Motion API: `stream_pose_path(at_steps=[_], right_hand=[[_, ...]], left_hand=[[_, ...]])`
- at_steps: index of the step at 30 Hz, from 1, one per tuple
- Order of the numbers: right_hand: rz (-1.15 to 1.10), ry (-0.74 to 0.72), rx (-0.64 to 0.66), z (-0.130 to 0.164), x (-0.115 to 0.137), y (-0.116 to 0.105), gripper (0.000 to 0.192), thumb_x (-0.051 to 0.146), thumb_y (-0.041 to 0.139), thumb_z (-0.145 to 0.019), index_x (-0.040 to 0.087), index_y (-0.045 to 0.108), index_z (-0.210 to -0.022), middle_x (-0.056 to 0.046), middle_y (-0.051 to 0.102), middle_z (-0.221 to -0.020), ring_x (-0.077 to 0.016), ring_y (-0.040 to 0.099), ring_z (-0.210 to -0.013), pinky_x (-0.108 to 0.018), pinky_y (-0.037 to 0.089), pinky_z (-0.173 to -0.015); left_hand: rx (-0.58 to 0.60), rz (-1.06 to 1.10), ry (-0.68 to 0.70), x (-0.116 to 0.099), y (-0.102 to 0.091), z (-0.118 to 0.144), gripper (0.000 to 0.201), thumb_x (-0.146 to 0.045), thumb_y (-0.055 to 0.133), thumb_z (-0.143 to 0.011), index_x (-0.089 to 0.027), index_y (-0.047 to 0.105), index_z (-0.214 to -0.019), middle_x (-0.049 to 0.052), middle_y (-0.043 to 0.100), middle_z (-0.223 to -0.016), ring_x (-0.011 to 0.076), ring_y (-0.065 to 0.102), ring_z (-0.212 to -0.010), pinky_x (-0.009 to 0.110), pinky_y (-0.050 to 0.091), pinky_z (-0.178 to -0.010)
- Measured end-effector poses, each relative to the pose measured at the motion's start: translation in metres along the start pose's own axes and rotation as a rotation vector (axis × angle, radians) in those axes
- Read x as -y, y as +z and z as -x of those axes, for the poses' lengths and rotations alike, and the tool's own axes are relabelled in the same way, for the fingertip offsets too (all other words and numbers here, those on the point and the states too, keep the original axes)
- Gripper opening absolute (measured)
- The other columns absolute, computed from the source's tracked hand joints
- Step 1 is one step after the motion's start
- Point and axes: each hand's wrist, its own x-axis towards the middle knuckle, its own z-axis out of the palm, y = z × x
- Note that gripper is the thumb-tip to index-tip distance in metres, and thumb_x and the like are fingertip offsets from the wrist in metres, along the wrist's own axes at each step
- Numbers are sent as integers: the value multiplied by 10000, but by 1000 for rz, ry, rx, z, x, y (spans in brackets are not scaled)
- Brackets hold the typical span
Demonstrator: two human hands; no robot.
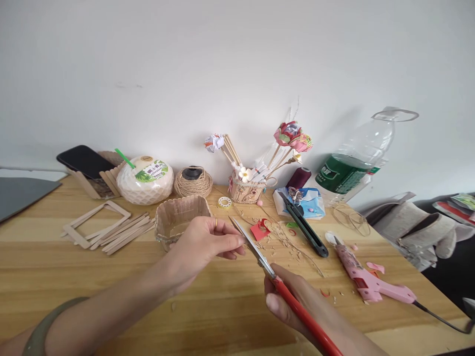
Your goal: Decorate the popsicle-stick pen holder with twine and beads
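Note:
My right hand (293,296) grips a pair of scissors (302,314) with red handles, its blades pointing up and left, seemingly closed together. Close to the blade tips, my left hand (217,240) has thumb and fingers pinched; whatever lies between them is too small to make out. Behind the left hand stands a small basket (181,212) made of wooden sticks, partly covered by the wrist. A red paper piece (260,230) with a curled strip lies just beyond the blades, among scattered shavings (289,244).
Craft sticks (126,232) and a coconut (145,180) lie left. Behind are a twine roll (193,183) and a flower holder (245,192). On the right are a box cutter (304,225), a pink glue gun (365,282) with a cord, and a large bottle (352,158).

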Motion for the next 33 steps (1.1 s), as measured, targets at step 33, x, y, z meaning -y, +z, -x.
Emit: stream_pose_path(at_steps=[33], right_hand=[[-741, 311, 306, -6, -56, 9, 692, 734, 373, -766, 98, 638, -838, -6, 504, -608, -86, 483, -464, -198, 410, -430]], left_hand=[[-43, -179, 32, 18, -9, -4, 112, -273, 639, -718, -170, 681, -703, 35, 715, -718, 175, 638, -752, 249, 497, -616]])
